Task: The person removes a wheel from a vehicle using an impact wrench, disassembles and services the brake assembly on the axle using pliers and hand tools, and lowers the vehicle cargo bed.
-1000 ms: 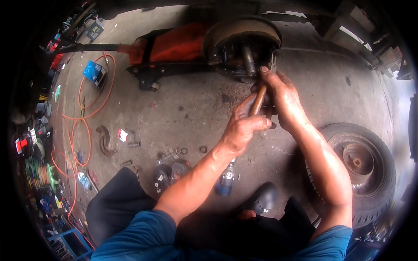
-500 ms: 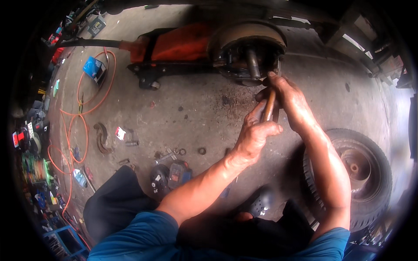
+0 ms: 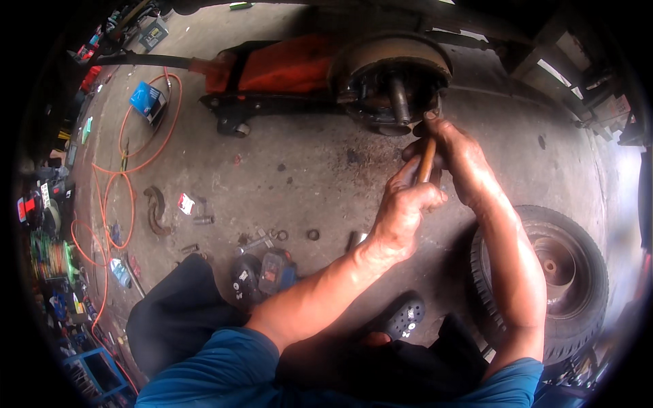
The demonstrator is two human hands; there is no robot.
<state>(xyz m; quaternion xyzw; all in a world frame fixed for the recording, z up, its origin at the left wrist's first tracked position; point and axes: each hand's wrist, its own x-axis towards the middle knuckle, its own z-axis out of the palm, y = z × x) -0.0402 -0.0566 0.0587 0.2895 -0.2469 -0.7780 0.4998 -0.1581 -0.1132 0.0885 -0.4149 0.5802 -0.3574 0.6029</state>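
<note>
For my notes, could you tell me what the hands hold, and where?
The left hand grips a wooden-handled tool by its lower handle; the right hand steadies its upper end.

Orange hose point(image 3: 112, 173), loose tyre point(image 3: 554, 272), blue box point(image 3: 146, 100).

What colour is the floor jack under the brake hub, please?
The floor jack is orange-red, seen in the head view.

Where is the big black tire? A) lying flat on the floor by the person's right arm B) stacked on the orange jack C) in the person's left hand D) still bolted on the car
A: the tire lies flat on the concrete floor, just beside the right forearm, with nothing on the bare brake hub.
</note>
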